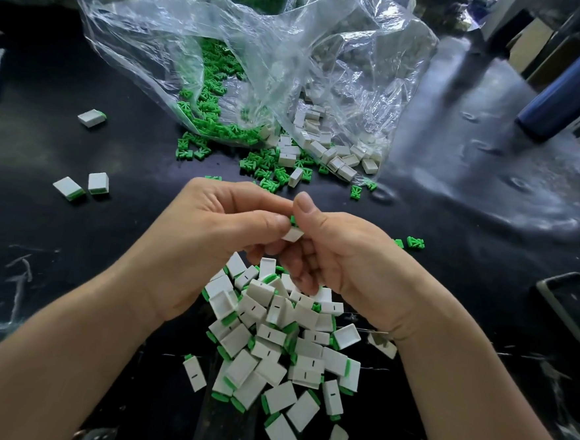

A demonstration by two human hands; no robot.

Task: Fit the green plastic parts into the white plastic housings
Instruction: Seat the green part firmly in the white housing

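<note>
My left hand [212, 228] and my right hand [341, 257] meet in the middle of the view, above the black table. Between their fingertips sits a white housing [293, 234], pinched by my left thumb and fingers. Just above it a green part [293, 220] shows under my right thumb, which pinches it against the housing. Most of both pieces is hidden by the fingers. Below my hands lies a pile of white housings with green parts fitted [283, 343]. Loose green parts [268, 170] and empty white housings [334, 154] spill from a clear plastic bag [259, 46] farther back.
Three fitted housings lie apart at the left: one [91, 117] and a pair [81, 184]. Stray green parts [415, 242] sit to the right of my right hand. A dark blue cylinder [573, 78] leans at the far right; a dark framed object [570, 308] lies at the right edge.
</note>
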